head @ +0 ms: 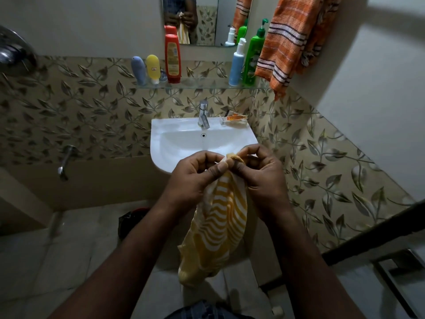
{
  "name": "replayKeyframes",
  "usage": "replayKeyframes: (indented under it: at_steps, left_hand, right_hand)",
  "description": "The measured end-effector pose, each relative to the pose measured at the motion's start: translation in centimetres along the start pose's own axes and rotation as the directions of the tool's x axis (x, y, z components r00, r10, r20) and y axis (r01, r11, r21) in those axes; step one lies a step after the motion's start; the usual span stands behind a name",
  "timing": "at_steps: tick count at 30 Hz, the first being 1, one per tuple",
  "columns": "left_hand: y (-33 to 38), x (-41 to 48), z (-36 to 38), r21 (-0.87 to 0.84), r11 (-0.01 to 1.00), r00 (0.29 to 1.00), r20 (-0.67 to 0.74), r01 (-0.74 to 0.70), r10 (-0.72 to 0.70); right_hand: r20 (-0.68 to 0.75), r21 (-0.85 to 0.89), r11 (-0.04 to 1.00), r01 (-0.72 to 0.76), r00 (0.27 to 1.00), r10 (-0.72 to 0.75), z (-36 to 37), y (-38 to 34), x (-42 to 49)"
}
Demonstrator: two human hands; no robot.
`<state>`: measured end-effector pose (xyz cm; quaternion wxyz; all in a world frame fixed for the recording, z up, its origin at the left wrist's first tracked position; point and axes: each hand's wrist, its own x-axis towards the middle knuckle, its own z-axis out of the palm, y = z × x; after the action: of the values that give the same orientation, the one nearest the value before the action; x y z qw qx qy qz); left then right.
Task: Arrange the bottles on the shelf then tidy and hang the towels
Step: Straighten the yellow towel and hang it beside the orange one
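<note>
Left hand (195,180) and right hand (262,178) pinched the yellow towel (220,219) together (it hung limp); the shelf (202,82) at twelve o'clock held five bottles (172,58).

The orange towel (292,40) runs past the top edge, so what it hangs from cannot be seen; its side overlaps the green bottle (253,58) at the shelf's (202,82) right end. The mirror (207,19) is cut off above too. The yellow towel's (218,222) top corner is buried among the fingers (222,168) of the left hand (195,178) and right hand (259,178). The red bottle's (172,58) label is too small to read. A dark thing (127,223) on the floor (69,261) sits half behind the left forearm (128,256). The metal fitting (13,51) at the left edge is blurred.
</note>
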<state>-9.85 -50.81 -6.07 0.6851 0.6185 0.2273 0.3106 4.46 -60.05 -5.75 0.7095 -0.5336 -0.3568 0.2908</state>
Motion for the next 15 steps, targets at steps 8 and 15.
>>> replayKeyframes:
  at_steps: [8, 15]
  left_hand:
    - [-1.3, 1.1, -0.8, 0.001, 0.999, 0.969, -0.241, 0.046, -0.044]
    - [-1.5, 2.5, -0.6, 0.1, 0.993, 0.95, -0.309, 0.068, -0.034]
  right_hand:
    - [-0.034, -0.355, 0.927, 0.117, 0.99, -0.137, -0.6, 0.5, -0.1]
    - [0.472, -0.495, 0.861, 0.115, 0.868, 0.155, 0.6, -2.2, -1.3]
